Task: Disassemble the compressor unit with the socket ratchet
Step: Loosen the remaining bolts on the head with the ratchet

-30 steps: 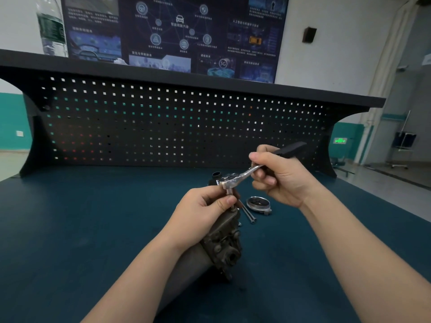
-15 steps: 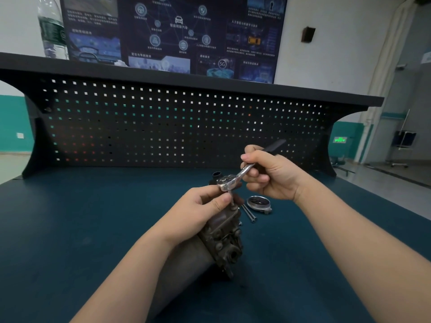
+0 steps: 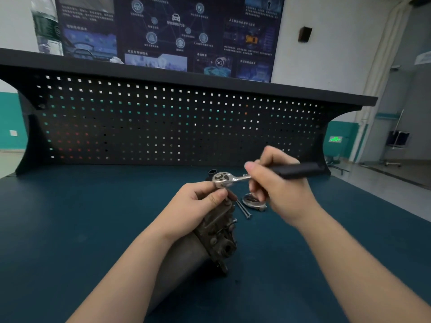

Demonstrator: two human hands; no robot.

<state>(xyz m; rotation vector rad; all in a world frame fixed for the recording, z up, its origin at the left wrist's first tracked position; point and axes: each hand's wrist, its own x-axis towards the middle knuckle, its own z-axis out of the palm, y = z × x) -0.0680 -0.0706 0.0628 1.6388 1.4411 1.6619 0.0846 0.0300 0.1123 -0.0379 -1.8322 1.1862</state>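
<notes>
Ratchet handle [image 3: 296,170], gripped in the right hand [image 3: 277,190], has been swung rightward since a moment ago while the socket is pinched by the left hand [image 3: 198,206] atop the benchtop compressor [image 3: 217,238]; bolt judged loosening.

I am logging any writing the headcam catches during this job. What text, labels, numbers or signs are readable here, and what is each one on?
"5G": in a ring on the dark wall poster.
Other poster text: Chinese headings and captions, too small and blurred to read.
Water bottle on the shelf: green label, print unreadable.
Green lit sign on the far wall: blurred, unreadable.
Ratchet and compressor unit: no markings legible.
</notes>
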